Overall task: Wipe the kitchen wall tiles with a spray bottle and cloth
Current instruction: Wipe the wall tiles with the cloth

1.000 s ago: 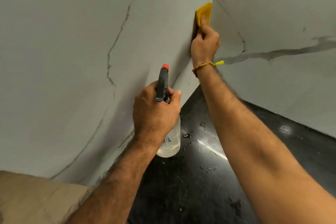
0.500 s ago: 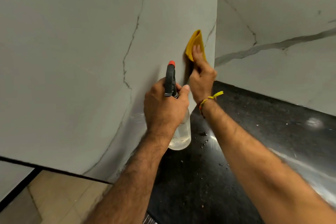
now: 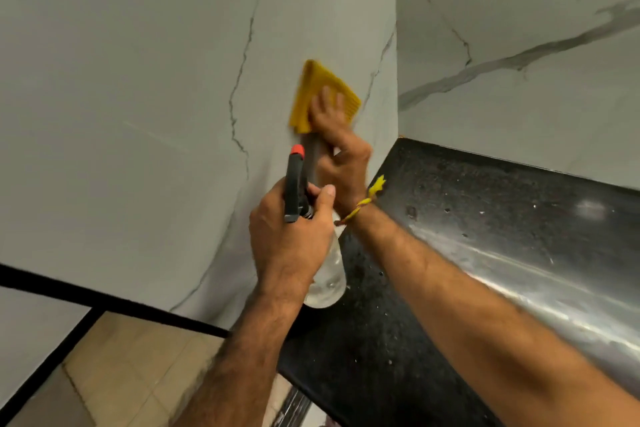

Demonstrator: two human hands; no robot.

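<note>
Right hand [image 3: 341,146] presses the yellow cloth [image 3: 322,94] flat against the left wall [image 3: 138,80] near the corner, fingers spread. Left hand [image 3: 291,239] grips the bottle [image 3: 327,274], held above the counter [image 3: 450,218]. Risk: the bottle may knock the crossing right wrist, and runoff may streak.

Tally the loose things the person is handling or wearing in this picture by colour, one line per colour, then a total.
Yellow: 2, the ribbed yellow cloth pressed flat on the marble-look wall tile under the right hand, and the yellow thread wristband on that wrist.
Clear with black and red head: 1, the clear plastic spray bottle gripped by the left hand.
Total: 3
</note>
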